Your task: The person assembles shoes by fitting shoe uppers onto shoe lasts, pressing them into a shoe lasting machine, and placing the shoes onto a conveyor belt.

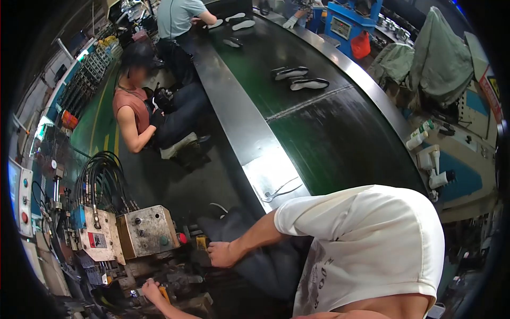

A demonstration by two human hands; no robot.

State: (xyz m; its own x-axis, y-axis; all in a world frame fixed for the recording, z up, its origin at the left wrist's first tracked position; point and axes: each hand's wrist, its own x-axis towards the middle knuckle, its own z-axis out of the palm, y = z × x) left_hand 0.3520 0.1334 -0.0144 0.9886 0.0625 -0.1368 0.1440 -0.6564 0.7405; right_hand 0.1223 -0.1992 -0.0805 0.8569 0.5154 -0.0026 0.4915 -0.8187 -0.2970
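My right hand (223, 254), at the end of the white-sleeved arm, is closed beside a yellow block (201, 243) on the machine. Whatever its curled fingers grip is hidden against dark parts. Lower down, my left hand (153, 292) reaches into the machine bed (183, 284), its fingers bent together next to a small orange-yellow part (164, 294). What it holds, if anything, cannot be made out. Above the hands stands a worn control box (146, 232) with knobs, a green button and a red button (182, 238).
Black hoses (103, 173) arch behind the control box. A dark conveyor belt (329, 138) with a metal edge carries several shoes (309, 84) and pale soles. A seated person (139, 109) in black gloves and a standing person (178, 21) are nearby. A cable (284, 190) lies on the metal edge.
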